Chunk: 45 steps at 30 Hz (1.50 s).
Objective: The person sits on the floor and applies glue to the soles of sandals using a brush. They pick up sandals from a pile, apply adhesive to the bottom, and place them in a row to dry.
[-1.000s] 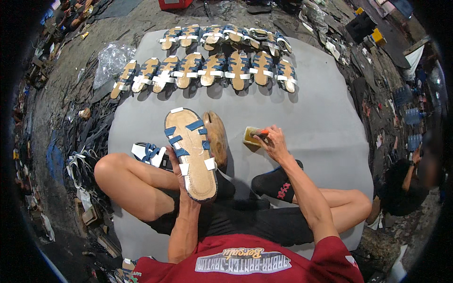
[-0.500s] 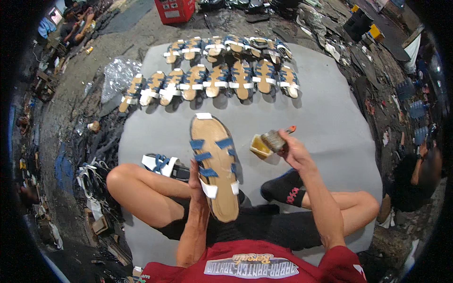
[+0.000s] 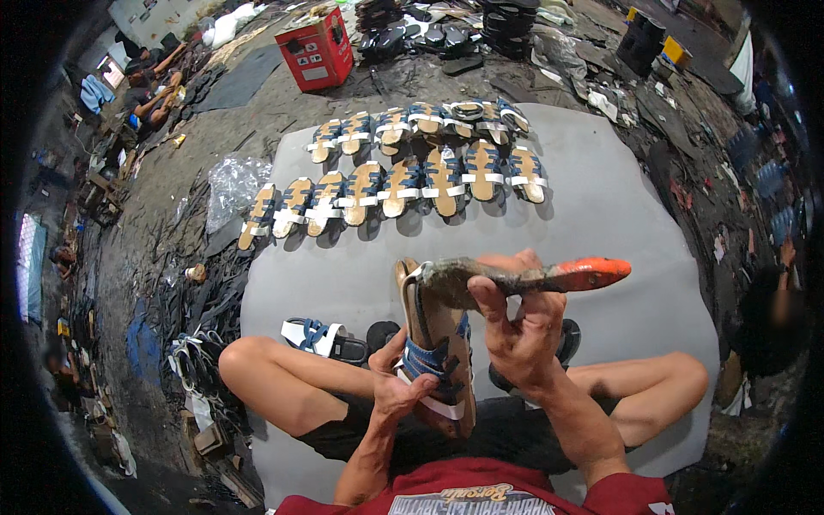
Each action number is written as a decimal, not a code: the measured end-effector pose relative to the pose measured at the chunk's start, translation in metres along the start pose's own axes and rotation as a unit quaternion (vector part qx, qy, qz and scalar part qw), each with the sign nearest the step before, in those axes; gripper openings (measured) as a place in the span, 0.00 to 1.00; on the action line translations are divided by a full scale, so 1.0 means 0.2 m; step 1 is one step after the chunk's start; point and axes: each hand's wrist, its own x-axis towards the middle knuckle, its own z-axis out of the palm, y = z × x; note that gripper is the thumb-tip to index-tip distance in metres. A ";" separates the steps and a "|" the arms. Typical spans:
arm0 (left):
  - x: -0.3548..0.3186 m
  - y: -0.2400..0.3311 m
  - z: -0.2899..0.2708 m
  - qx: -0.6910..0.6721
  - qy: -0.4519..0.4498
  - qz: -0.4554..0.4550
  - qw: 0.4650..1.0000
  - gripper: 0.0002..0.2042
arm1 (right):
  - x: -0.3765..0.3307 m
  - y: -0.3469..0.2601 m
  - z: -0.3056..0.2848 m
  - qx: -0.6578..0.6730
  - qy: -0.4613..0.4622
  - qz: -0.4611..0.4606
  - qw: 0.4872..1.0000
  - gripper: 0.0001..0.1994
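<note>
My left hand (image 3: 399, 384) is closed around a sandal upper (image 3: 427, 364) with blue straps, white bands and a tan insole. It is tilted, turned partly on its side above my lap. My right hand (image 3: 528, 343) grips a worn brush with an orange-tipped handle (image 3: 584, 275). The brush head reaches over the toe end of the sandal upper; its bristles are largely hidden from above. Beside my left knee lies another sandal (image 3: 319, 337) with blue and white straps. The yellow glue tub seen earlier is hidden now.
Two rows of blue-and-white strapped sandals (image 3: 445, 182) stand on the grey mat (image 3: 601, 215). Beyond it are a red box (image 3: 314, 51) and stacks of black soles (image 3: 508, 30). Clear plastic (image 3: 236, 190) and scraps lie at the left. Other people sit at the edges.
The brush has come from beside the glue tub to the sandal upper's toe end. My left hand has turned the upper from facing up onto its side. The view has shifted.
</note>
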 end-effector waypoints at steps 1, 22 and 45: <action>-0.02 -0.01 -0.01 0.009 0.005 0.002 1.000 0.49 | -0.03 -0.01 -0.01 -0.017 -0.011 0.008 1.000 0.09; -0.16 0.05 -0.05 -0.210 0.044 -0.050 0.975 0.48 | 0.05 -0.11 0.11 -0.054 -0.006 -0.021 0.998 0.11; -0.12 0.13 -0.11 -0.213 -0.021 -0.196 0.957 0.43 | 0.02 -0.07 0.07 0.113 -0.156 0.008 0.981 0.09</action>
